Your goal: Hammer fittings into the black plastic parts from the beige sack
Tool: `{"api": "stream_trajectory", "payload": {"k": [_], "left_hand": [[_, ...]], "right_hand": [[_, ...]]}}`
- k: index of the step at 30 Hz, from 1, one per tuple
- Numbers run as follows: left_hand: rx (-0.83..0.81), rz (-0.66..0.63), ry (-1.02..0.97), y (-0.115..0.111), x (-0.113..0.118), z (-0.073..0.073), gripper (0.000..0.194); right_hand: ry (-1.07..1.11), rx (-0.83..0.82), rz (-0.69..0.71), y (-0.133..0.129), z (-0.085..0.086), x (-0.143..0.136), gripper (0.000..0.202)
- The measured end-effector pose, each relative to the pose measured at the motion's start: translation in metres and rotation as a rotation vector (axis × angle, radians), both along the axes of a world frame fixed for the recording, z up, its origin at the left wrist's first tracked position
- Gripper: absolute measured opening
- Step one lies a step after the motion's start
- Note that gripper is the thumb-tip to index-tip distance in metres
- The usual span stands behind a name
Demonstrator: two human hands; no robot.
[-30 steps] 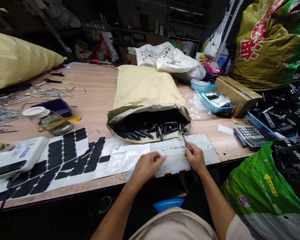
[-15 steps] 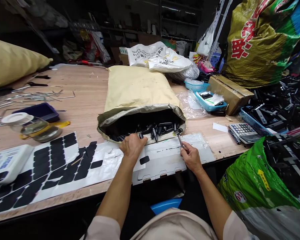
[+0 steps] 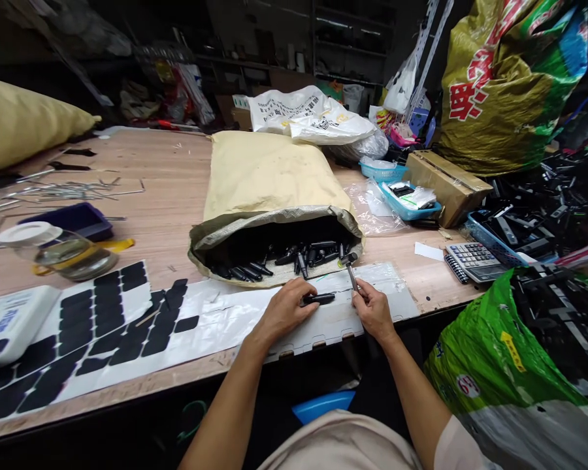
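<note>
My left hand [image 3: 288, 307] is closed on a black cylindrical piece [image 3: 322, 298], which points right above the white cardboard [image 3: 396, 294]. My right hand [image 3: 374, 310] grips the handle of a small hammer [image 3: 351, 271], its head up near the lip of the sack. Behind both hands lies a cream sack [image 3: 269, 173], its mouth open toward me. Several black cylindrical pieces [image 3: 301, 261] lie inside the mouth.
To the left are sheets of black stickers [image 3: 77, 320], a glass jar [image 3: 78, 254], a dark blue tray [image 3: 85, 222] and metal rods [image 3: 73, 189]. On the right are a calculator [image 3: 475, 261], blue baskets [image 3: 411, 207], a cardboard box [image 3: 445, 186] and a green sack [image 3: 494, 352].
My left hand has moved right and toward me, away from the sack's mouth, with a black piece now showing in its fingers. My right hand with the hammer has hardly moved.
</note>
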State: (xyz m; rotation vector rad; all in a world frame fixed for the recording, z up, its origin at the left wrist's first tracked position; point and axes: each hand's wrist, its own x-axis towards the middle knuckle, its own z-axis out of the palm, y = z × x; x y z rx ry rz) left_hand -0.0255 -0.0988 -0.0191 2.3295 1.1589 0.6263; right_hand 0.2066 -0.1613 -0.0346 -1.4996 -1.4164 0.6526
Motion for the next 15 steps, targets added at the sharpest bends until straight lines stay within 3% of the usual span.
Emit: {"api": "stream_trajectory", "payload": {"k": [6,11,15], "left_hand": [[-0.036,0.034,-0.098,0.003,0.003,-0.017,0.035],[-0.075,0.065,-0.106,0.004,0.004,-0.017,0.016],[-0.147,0.075,-0.170,0.003,0.002,-0.012,0.014]], "right_hand": [[-0.033,0.015,-0.011,-0.001,-0.003,0.001,0.043],[-0.021,0.015,-0.001,-0.001,-0.004,0.002,0.043],[-0.012,0.003,0.039,-0.013,0.004,-0.005,0.041]]}}
